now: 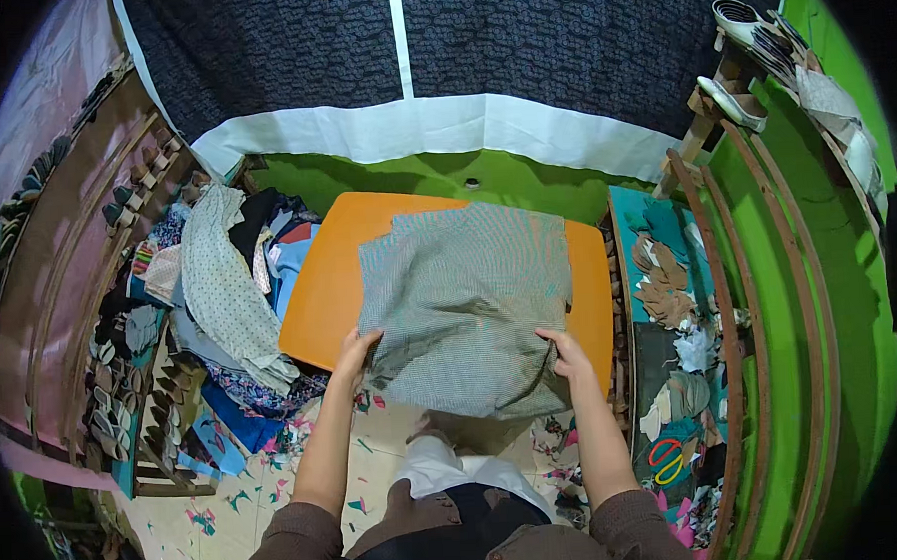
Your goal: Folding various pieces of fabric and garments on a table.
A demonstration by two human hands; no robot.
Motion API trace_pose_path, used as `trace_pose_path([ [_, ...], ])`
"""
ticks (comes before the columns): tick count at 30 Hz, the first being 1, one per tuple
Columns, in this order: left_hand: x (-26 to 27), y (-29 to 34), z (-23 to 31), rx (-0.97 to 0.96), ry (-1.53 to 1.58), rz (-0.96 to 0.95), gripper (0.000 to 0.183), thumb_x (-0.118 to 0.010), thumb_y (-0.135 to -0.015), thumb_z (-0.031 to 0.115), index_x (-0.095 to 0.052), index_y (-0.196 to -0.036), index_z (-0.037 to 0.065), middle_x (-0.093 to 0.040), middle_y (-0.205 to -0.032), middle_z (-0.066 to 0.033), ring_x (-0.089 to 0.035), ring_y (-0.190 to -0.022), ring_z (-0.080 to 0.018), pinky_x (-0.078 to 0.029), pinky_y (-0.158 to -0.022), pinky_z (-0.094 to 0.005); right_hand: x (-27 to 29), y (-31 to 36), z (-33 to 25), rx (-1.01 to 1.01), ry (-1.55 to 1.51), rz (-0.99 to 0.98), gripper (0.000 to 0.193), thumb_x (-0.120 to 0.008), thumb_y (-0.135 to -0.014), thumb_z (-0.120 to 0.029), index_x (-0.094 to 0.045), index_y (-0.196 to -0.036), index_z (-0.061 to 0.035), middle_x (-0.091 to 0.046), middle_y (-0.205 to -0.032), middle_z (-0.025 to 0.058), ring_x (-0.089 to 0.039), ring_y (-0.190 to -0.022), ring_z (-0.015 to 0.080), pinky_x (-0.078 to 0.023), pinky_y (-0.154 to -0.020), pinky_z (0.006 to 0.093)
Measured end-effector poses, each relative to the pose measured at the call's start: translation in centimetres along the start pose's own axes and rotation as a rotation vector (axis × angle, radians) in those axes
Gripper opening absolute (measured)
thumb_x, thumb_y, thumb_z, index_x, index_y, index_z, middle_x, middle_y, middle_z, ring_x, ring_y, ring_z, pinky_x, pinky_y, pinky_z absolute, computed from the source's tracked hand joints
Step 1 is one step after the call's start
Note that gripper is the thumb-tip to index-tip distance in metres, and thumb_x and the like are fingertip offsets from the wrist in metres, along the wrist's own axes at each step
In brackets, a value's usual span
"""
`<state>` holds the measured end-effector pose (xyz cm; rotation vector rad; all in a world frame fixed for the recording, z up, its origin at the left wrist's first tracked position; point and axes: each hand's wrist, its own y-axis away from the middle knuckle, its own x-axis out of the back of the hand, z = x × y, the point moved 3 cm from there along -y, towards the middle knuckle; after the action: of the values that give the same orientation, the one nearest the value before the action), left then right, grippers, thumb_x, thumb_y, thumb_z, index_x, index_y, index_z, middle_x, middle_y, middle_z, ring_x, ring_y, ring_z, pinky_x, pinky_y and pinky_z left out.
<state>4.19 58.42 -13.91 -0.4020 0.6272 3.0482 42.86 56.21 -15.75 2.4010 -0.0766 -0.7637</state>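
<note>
A grey, finely patterned piece of cloth [459, 280] is spread over an orange table [318, 276], its near part hanging past the front edge in loose folds. At the cloth's left side my left hand [356, 356] pinches the edge between thumb and fingers. On the opposite side my right hand [566, 353] grips the other edge, its fingertips partly hidden by the fabric. Between the two hands the cloth is creased, while its far part lies flatter, with a stepped cut along the back left.
Left of the table is a heap of mixed fabrics [223, 280]. On the right, a low bench carries cloth scraps [664, 281] and scissors with red and yellow handles [667, 463]. Wooden rails [787, 345] run along the green wall. Coloured offcuts [204, 521] litter the tiled floor.
</note>
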Motion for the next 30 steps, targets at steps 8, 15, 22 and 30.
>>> trace_pose_path([
  [8,2.8,5.4,0.9,-0.226,-0.046,0.041,0.036,-0.059,-0.081,0.011,-0.051,-0.114,-0.002,-0.060,-0.101,-0.0076,-0.056,-0.091,-0.0176,-0.042,-0.082,-0.0297,0.5,6.4,2.4,0.275,0.301,0.315,0.041,-0.060,-0.077,-0.007,-0.048,-0.113,0.0076,-0.058,-0.109,0.0145,-0.057,-0.096,0.0272,-0.045,-0.083,0.0345],
  [15,6.8,10.2,-0.8,-0.465,-0.350,0.066,0.025,-0.063,-0.079,0.013,-0.056,-0.096,-0.004,-0.059,-0.088,-0.0083,-0.053,-0.073,-0.0178,-0.042,-0.068,-0.0301,0.0,10.5,7.7,0.683,0.666,0.600,0.030,-0.064,-0.078,-0.015,-0.057,-0.101,0.0030,-0.062,-0.089,0.0080,-0.057,-0.081,0.0179,-0.044,-0.072,0.0301],
  [22,11.4,19.5,2.1,-0.847,-0.937,0.403,0.026,-0.065,-0.072,0.010,-0.054,-0.089,-0.005,-0.048,-0.103,-0.0159,-0.043,-0.100,-0.0327,-0.035,-0.086,-0.0390,-5.3,19.7,12.1,1.031,0.861,0.771,0.026,-0.064,-0.080,-0.015,-0.059,-0.095,0.0055,-0.048,-0.120,0.0081,-0.044,-0.106,0.0192,-0.034,-0.089,0.0312],
  [30,12.7,24.0,9.1,-1.194,-0.661,0.369,0.021,-0.056,-0.080,0.003,-0.052,-0.100,-0.003,-0.049,-0.111,-0.0142,-0.052,-0.093,-0.0219,-0.039,-0.082,-0.0288,-7.0,27.1,9.4,1.275,0.190,0.502,0.020,-0.053,-0.088,-0.008,-0.058,-0.105,0.0022,-0.057,-0.112,0.0077,-0.052,-0.098,0.0142,-0.037,-0.090,0.0265],
])
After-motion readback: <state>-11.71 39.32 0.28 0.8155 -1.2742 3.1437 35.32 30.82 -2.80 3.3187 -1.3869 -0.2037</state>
